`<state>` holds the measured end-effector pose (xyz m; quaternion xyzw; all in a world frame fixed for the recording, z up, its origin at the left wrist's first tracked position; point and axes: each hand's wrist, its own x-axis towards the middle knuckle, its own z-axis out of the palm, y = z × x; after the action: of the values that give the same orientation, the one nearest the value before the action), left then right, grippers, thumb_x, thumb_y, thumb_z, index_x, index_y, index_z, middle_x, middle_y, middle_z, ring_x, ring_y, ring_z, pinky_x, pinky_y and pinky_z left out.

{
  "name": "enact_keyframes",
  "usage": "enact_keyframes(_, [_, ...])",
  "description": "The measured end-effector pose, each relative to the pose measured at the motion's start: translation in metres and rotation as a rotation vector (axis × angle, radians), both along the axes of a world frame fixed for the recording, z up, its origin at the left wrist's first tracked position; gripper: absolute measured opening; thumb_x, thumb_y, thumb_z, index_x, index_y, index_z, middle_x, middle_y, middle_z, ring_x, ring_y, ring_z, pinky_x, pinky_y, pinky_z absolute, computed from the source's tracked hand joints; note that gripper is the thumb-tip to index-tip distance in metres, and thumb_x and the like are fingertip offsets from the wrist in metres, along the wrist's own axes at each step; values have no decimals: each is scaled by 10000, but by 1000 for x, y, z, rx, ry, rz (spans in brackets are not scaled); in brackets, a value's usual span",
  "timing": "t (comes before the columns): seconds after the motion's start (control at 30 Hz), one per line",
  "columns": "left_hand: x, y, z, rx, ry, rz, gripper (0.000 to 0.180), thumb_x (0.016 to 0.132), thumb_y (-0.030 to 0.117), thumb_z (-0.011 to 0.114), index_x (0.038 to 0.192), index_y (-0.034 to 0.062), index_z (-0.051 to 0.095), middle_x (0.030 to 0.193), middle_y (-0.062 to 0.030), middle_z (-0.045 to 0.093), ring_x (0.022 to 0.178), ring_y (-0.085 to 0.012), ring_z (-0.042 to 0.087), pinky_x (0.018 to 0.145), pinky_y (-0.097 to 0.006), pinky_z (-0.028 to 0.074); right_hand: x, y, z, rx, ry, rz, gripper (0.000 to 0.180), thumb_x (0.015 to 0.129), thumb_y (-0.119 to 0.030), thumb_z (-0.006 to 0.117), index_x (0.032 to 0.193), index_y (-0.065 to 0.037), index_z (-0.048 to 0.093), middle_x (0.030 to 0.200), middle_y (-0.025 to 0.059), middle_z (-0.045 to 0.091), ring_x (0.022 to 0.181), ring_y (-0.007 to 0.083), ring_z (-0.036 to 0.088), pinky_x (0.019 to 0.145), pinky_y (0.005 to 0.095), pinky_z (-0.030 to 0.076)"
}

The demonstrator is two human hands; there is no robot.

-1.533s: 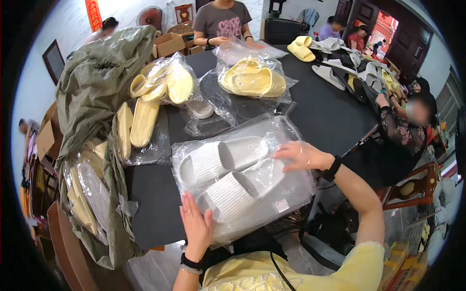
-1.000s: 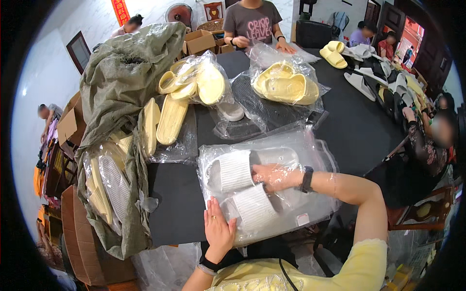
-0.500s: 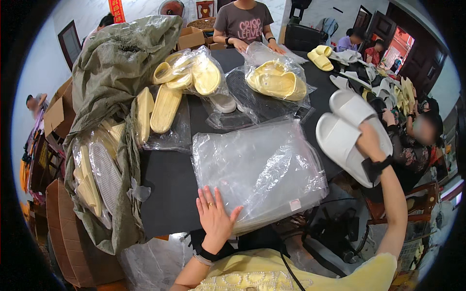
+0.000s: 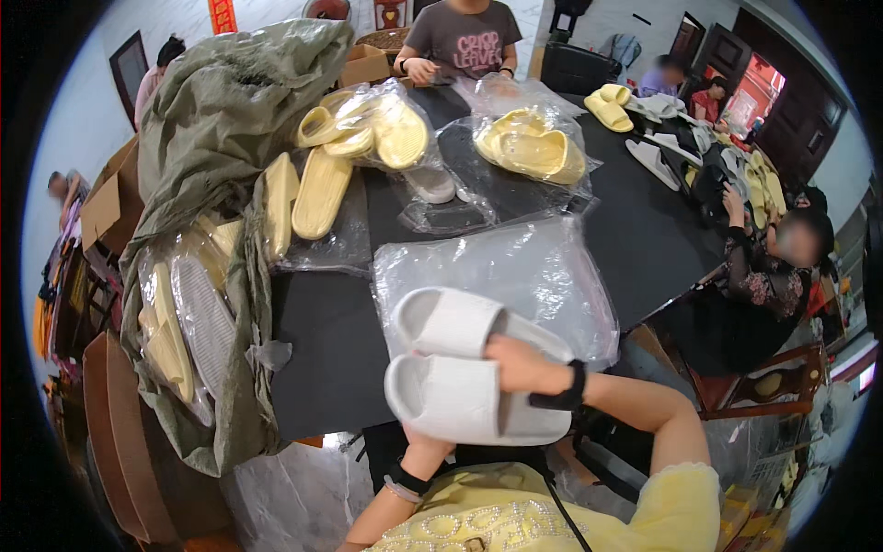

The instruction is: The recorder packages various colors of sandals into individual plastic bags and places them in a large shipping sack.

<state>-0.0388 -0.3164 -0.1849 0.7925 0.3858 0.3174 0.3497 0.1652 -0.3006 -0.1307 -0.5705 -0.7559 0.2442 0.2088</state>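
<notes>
A pair of white slide slippers (image 4: pixel 449 397) is held side by side over the near part of the table. My right hand (image 4: pixel 526 366) grips the pair, its fingers reaching in by the straps. My left hand (image 4: pixel 429 451) is under the near slipper, which hides its fingers; whether it grips or only touches the slipper cannot be made out. Beneath the slippers lies a stack of clear plastic bags (image 4: pixel 497 258), partly covered by them.
Bagged yellow slippers (image 4: pixel 529 152) and loose yellow slippers (image 4: pixel 320 198) lie across the black table (image 4: pixel 317 368). At the left stands a green sack (image 4: pixel 230 120) with bagged slippers in its opening. Several people work around, one across the table (image 4: pixel 460 41), another at right (image 4: pixel 750 285).
My right hand has brought the white slippers from the right side to over the plastic bags. My left hand has left the bags' edge and moved beneath the slippers.
</notes>
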Motion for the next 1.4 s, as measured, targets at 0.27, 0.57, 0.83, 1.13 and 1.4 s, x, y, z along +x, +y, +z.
enact_keyframes(0.27, [-4,6,39,313,451,222,868,745,605,582,1314,-24,398,1382,-311,286,1291,-441,276,1022,-534,245,175,-12,36,100,-267,-769,304,793,-166,577,1019,32,620,1011,236,617,948,383,586,797,397,459])
enact_keyframes(0.57, [-1,7,31,-59,-188,127,711,755,577,577,1223,44,524,1210,-125,546,1187,-340,432,991,-532,277,-14,68,39,-127,-353,169,274,775,-254,589,909,-22,648,991,204,599,906,376,577,771,413,473])
enact_keyframes(0.83, [1,6,35,307,449,238,847,752,614,564,1315,-2,417,1396,-298,275,1300,-419,267,1034,-529,217,66,104,11,185,-226,-411,177,732,-96,543,837,34,601,908,259,592,865,424,564,752,487,443])
enact_keyframes(1.13, [0,10,37,301,457,216,838,773,619,541,1320,-1,404,1402,-297,266,1313,-416,253,1038,-517,226,181,2,3,74,-208,-349,318,756,-266,635,976,-38,656,992,187,612,937,343,572,798,408,444])
enact_keyframes(1.4, [-4,6,33,252,486,212,843,821,620,463,1384,15,296,1437,-275,214,1345,-386,211,1061,-504,207,298,6,24,101,-320,-695,404,788,-26,514,1175,87,503,1096,246,575,1038,354,548,916,373,411])
